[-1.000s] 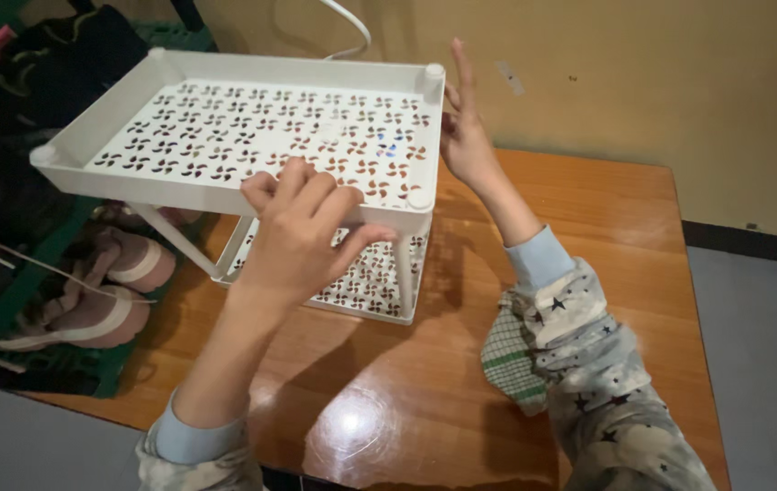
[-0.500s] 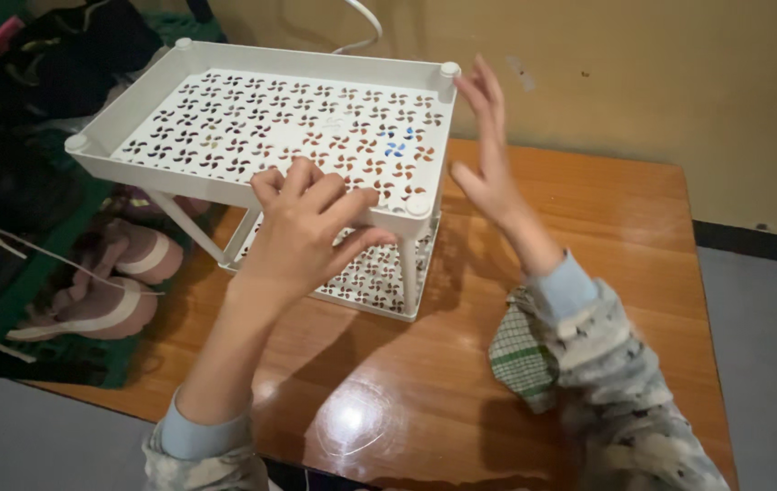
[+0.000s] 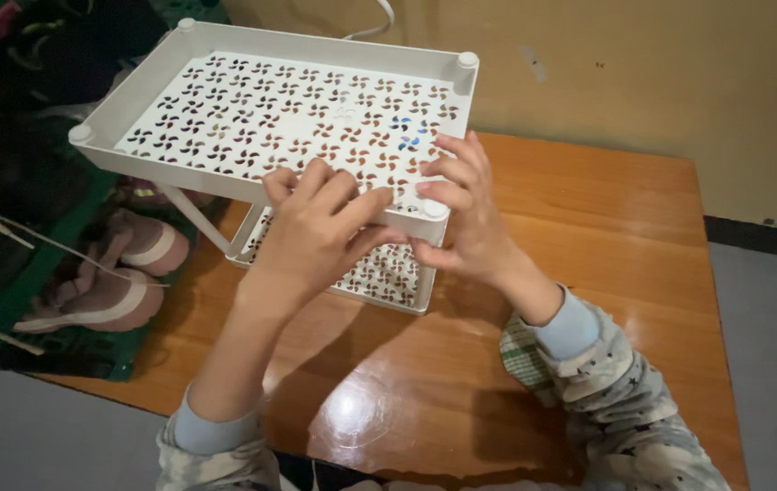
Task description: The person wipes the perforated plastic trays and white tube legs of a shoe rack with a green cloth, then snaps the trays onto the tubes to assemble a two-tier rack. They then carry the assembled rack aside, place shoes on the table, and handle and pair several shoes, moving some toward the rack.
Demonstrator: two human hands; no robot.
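Both hands, left hand (image 3: 311, 238) and right hand (image 3: 466, 223), clasp the white rack's (image 3: 225, 109) near corner.

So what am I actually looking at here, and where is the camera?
There is no machine here: these are a person's two bare hands, filmed by a camera worn on their head, looking down. The left hand grips the near edge of a white plastic rack's upper tray, which is punched with small pinwheel-shaped holes. The right hand wraps around the near right corner of that tray, at the top of a leg. A matching lower tray sits underneath, on a glossy wooden table. A checked cloth lies under the right sleeve. To the left, off the table, sandals lie in a green crate.
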